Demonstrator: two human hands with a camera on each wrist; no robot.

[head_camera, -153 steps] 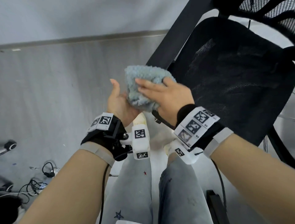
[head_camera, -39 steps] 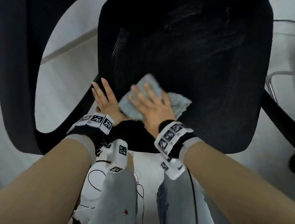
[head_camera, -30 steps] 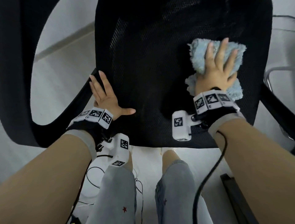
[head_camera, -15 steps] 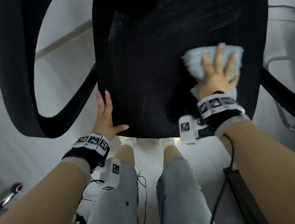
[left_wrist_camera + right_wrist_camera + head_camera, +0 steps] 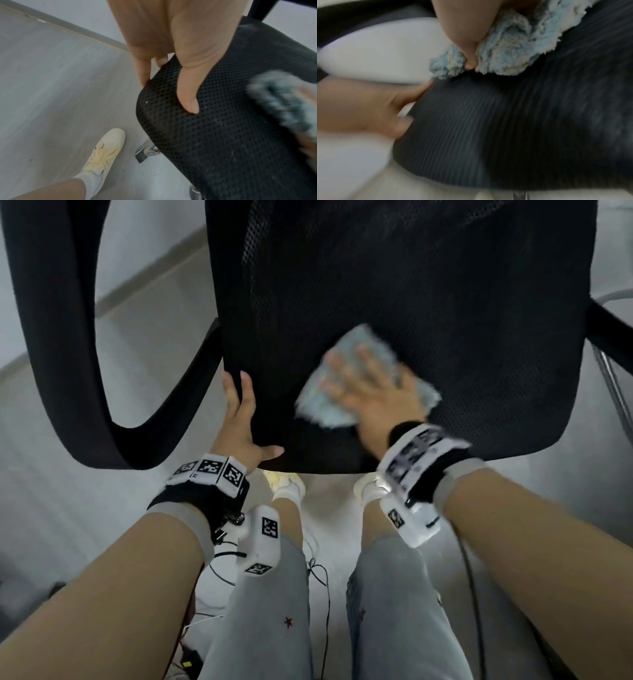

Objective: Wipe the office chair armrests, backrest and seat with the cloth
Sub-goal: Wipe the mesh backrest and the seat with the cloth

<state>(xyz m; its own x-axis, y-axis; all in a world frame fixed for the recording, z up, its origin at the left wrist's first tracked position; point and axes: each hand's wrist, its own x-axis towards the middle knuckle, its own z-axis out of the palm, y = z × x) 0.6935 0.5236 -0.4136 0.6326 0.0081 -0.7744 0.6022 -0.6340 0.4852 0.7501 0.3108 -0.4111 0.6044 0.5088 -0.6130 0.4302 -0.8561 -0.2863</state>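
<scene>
Cloth (image 5: 346, 378): light blue, flat on the black mesh seat (image 5: 462, 337), near its front edge.
Right hand (image 5: 373, 395): fingers extended, pressing the cloth down.
Left hand (image 5: 239, 422): grips the seat's front-left corner, thumb on top.

Black mesh seat (image 5: 445, 302) of office chair, front edge twd the person, looped black armrest (image 5: 68, 337) at left. Fluffy pale-blue cloth (image 5: 320, 405), crumpled & motion-blurred, lies flat on seat's front-left area, near the corner. Seat fabric shows fine pale specks in left wrist view.
</scene>
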